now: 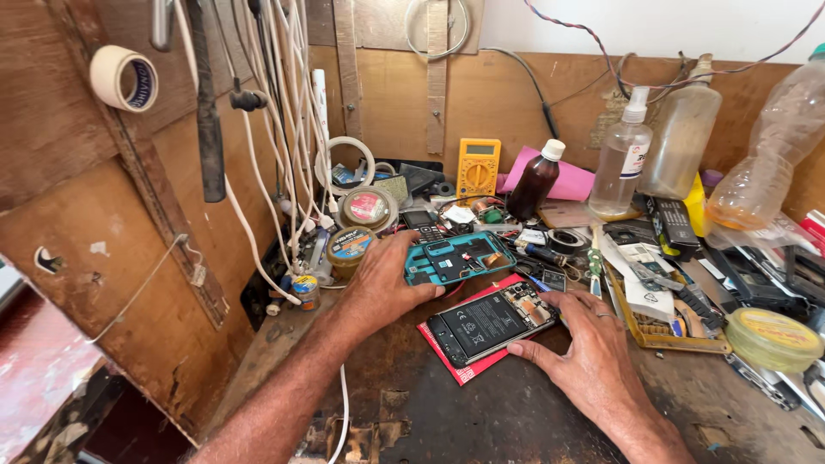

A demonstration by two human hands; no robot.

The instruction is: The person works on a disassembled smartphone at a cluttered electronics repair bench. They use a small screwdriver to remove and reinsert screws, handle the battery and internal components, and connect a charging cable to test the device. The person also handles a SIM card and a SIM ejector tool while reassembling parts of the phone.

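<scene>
On a worn wooden counter (481, 412), the right hand (593, 344) rests spread beside an opened phone (490, 325), fingertips touching its edge, holding nothing. The phone lies battery-up on a red mat (455, 368). Just beyond, the left hand (382, 283) presses flat against a teal phone frame (455, 258). This looks like mid-disassembly. Farther back stand a yellow meter (478, 167) and bottles (620, 159).

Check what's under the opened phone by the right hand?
The opened phone lies on a red sheet, which rests on the dark wooden bench. The right hand steadies its edge. How far the sheet runs beneath the phone is covered.
</scene>
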